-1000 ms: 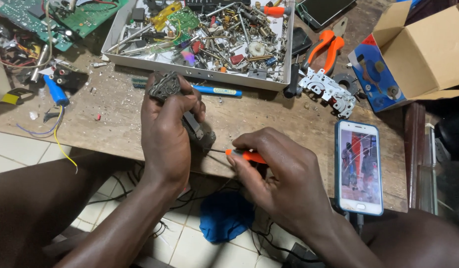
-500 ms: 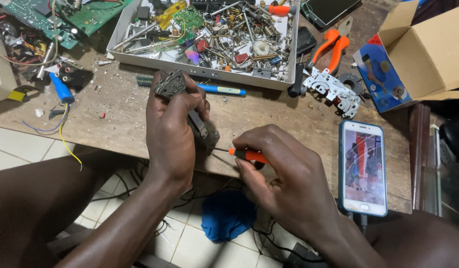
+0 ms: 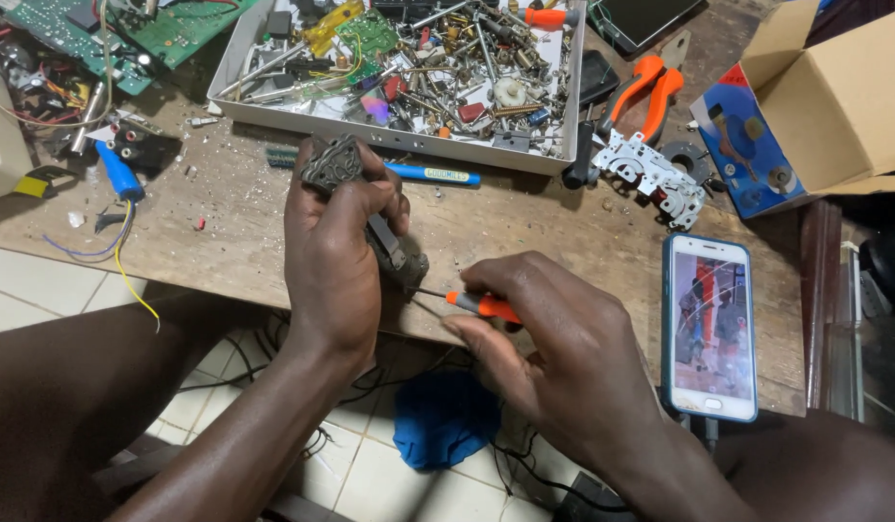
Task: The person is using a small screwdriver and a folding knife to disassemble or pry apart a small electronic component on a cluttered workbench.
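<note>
My left hand (image 3: pixel 333 242) grips a small dark metal device (image 3: pixel 333 164) upright over the edge of the wooden table (image 3: pixel 525 217); its lower end (image 3: pixel 406 266) sticks out below my fingers. My right hand (image 3: pixel 549 348) holds a small orange-handled screwdriver (image 3: pixel 481 307), whose thin shaft points left with its tip against the lower end of the device. Both hands are close together at the table's front edge.
A grey tray (image 3: pixel 389 140) of screws, parts and tools lies behind. Beside it are a blue pen (image 3: pixel 433 175), orange pliers (image 3: pixel 645 87), a metal bracket (image 3: pixel 650 174), a cardboard box (image 3: pixel 834 97), green circuit boards (image 3: pixel 128 29) and a lit phone (image 3: pixel 710 324). A blue cloth (image 3: pixel 438 420) lies on the tiled floor.
The view has shifted slightly. My hands keep the same grip, with the screwdriver tip staying at the device's lower end.
</note>
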